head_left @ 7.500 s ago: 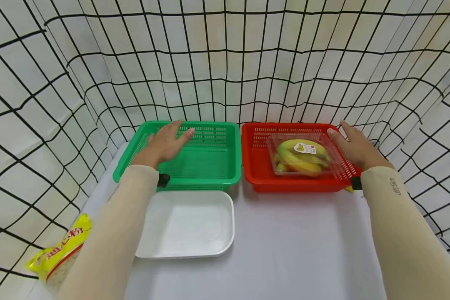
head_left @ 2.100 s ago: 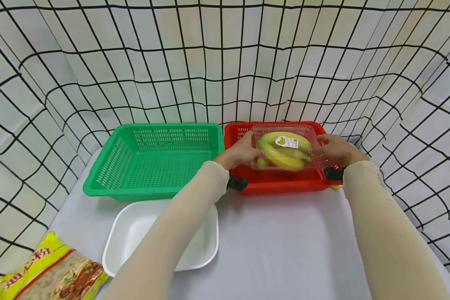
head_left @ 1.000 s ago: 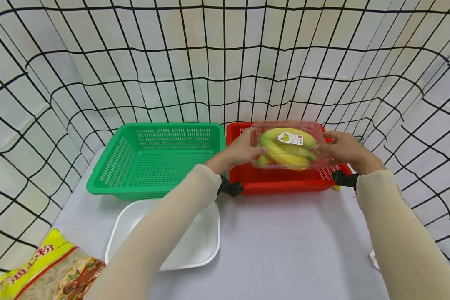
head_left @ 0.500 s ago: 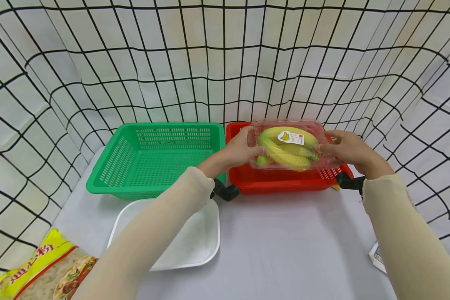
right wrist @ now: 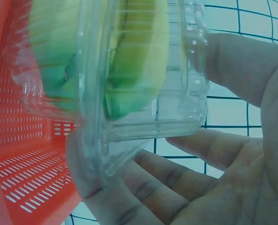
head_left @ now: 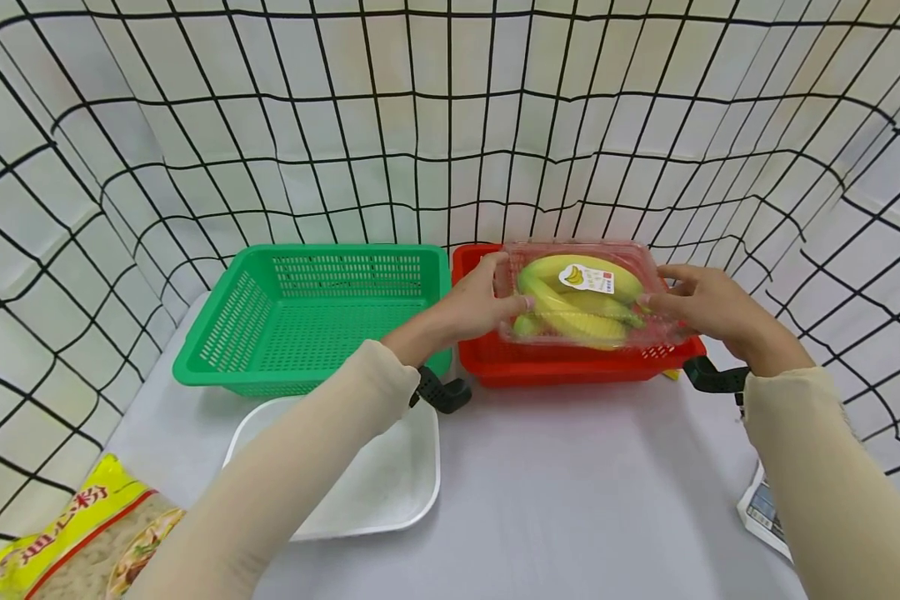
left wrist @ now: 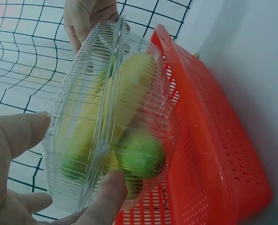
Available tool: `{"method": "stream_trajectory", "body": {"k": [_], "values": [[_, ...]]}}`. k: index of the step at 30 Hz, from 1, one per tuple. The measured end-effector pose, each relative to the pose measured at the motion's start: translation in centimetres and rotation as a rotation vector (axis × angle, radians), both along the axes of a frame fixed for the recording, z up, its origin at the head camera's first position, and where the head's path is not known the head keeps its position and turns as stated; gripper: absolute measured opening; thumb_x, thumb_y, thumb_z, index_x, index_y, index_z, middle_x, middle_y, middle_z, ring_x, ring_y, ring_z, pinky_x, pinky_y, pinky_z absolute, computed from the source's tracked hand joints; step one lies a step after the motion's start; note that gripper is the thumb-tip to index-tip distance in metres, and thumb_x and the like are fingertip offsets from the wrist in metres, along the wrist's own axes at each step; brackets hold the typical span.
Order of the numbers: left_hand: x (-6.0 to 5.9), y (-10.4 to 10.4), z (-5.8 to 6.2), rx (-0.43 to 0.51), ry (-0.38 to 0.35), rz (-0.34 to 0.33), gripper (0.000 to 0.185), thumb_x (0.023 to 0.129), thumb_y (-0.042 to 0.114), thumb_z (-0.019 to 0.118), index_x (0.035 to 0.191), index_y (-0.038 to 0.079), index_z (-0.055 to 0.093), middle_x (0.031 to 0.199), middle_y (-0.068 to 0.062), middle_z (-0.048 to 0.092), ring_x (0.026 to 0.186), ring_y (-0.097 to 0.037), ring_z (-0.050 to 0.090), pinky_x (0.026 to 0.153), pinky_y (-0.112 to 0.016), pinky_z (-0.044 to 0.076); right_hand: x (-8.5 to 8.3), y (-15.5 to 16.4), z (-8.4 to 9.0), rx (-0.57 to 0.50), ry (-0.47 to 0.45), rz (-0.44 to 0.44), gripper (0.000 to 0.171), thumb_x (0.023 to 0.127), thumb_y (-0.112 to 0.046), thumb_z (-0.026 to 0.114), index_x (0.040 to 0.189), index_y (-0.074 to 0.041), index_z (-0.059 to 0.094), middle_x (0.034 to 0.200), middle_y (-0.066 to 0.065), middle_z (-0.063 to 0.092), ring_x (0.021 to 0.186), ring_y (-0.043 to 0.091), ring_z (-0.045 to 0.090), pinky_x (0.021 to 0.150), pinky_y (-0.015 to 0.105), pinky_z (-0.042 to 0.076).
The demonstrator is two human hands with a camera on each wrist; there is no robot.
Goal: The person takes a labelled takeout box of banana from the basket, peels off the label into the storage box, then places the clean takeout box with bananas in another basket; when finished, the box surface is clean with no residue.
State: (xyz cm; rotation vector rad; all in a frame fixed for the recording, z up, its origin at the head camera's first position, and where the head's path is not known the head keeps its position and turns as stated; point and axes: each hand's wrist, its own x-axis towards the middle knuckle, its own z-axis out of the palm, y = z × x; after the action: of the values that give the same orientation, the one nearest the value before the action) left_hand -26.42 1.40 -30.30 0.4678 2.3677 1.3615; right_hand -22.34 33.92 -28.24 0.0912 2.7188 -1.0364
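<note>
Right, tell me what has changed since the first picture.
Both hands left the basket rims: the left hand and right hand now grip the clear banana box, lifted above the red basket. Green basket and white tray stay put.

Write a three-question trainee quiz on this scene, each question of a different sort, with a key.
1. True or false: the green basket holds the bananas.
2. Which hands grip the clear banana box? A) left only B) right only C) both
3. Fill in: the box is held above the ___ basket.

Key: 1. False; it holds nothing visible. 2. C; the left hand and right hand hold its two ends. 3. Red.
</note>
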Motion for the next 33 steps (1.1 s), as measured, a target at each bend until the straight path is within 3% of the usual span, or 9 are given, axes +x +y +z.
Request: {"method": "stream_trajectory", "body": {"k": [11, 21, 33], "values": [[1.4, -0.5, 0.3, -0.007, 0.037, -0.001, 0.089, 0.097, 0.038, 0.073, 0.166, 0.022, 0.018, 0.159, -0.006, 0.038, 0.144, -0.025, 0.037, 0.109, -0.052, 0.05, 1.7, 0.0, -0.2, 0.0, 0.028, 0.01, 0.089, 0.1, -0.047, 0.067, 0.166, -0.006, 0.021, 0.145, 0.03, 0.05, 0.119, 0.042, 0.058, 0.083, 0.042, 0.063], [2.8, -0.9, 0.4, 0.015, 0.071, -0.015, 0.087, 0.096, 0.038, 0.074, 0.165, 0.021, 0.023, 0.155, -0.005, 0.042, 0.14, -0.023, 0.041, 0.107, -0.051, 0.051, 3.5, 0.2, -0.1, -0.002, 0.046, 0.024, 0.087, 0.1, -0.053, 0.066, 0.166, -0.011, 0.027, 0.143, 0.028, 0.054, 0.111, 0.034, 0.064, 0.083, 0.037, 0.06], [4.8, -1.6, 0.3, 0.021, 0.088, -0.011, 0.089, 0.095, 0.038, 0.075, 0.164, 0.019, 0.024, 0.149, -0.007, 0.046, 0.136, -0.022, 0.045, 0.093, -0.044, 0.059, 5.7, -0.1, -0.2, -0.007, 0.09, 0.031, 0.085, 0.099, -0.048, 0.069, 0.164, -0.009, 0.031, 0.136, 0.026, 0.057, 0.104, 0.032, 0.066, 0.076, 0.033, 0.062]]}}
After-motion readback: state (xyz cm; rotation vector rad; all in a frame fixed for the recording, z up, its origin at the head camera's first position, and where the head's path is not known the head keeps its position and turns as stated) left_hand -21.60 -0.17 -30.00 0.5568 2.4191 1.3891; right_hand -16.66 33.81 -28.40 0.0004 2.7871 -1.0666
